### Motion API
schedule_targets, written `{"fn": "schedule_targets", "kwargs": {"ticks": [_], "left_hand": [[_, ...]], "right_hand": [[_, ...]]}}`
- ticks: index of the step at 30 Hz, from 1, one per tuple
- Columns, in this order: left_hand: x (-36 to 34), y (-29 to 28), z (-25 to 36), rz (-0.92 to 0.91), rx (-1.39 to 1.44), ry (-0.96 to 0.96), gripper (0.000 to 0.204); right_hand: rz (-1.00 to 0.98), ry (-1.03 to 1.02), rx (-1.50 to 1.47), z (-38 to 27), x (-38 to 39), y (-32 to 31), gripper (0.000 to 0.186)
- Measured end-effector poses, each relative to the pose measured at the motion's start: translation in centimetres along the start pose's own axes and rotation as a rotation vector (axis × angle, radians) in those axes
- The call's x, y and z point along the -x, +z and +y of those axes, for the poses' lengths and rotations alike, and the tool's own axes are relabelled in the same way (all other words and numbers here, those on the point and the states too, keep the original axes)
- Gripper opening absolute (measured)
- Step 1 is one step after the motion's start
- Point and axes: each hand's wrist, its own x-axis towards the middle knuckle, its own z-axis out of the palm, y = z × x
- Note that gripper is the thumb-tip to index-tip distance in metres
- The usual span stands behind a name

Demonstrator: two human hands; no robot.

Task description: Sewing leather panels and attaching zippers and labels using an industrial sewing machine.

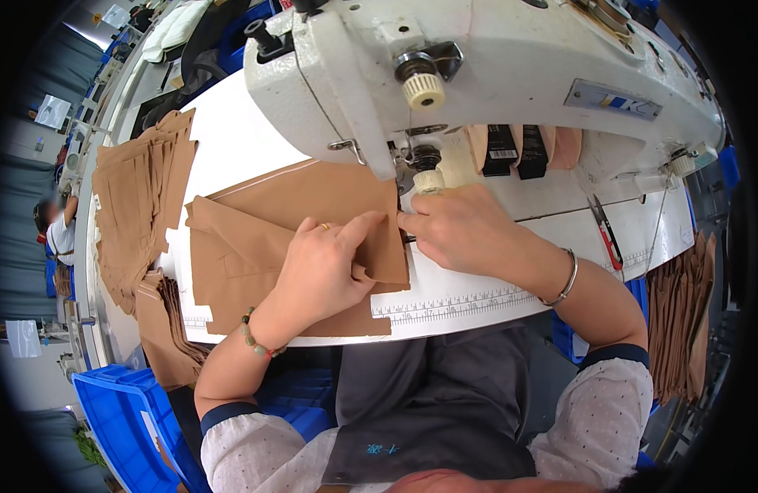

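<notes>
Brown fabric pieces (pixel 239 238) lie layered on the white sewing table, their right edge beside the needle area of a white sewing machine (pixel 510 62). My left hand (pixel 317 275) rests on the cloth with its fingers curled, gripping a raised fold of the upper layer. At that right edge, just below the presser area, my right hand (pixel 465 230) has its thumb and fingers pinched together on the fabric. The tips of the right fingers are partly hidden, and the needle itself cannot be made out.
Stacked brown pieces (pixel 140 185) sit at the left, with more hanging at the right (pixel 679 320). Red-handled thread snips (pixel 607 238) lie right of my right hand. Black labels (pixel 500 150) are under the machine arm. A blue bin (pixel 120 435) stands lower left. A person (pixel 62 234) is farther off.
</notes>
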Motion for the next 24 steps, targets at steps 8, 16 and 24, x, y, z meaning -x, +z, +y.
{"fn": "schedule_targets", "kwargs": {"ticks": [8,16,24], "left_hand": [[-0.2,1.0,-0.5,0.199,-0.048,0.11,0.023],[-0.6,2.1,-0.9,0.338,0.027,0.257,0.026],[-0.3,2.0,-0.8,0.304,-0.06,0.252,0.032]], "right_hand": [[0.009,0.002,-0.035,0.0,-0.2,0.2,0.02],[-0.022,0.021,-0.014,-0.1,-0.2,-0.1,0.016],[0.1,0.122,-0.186,0.8,-0.3,0.5,0.015]]}}
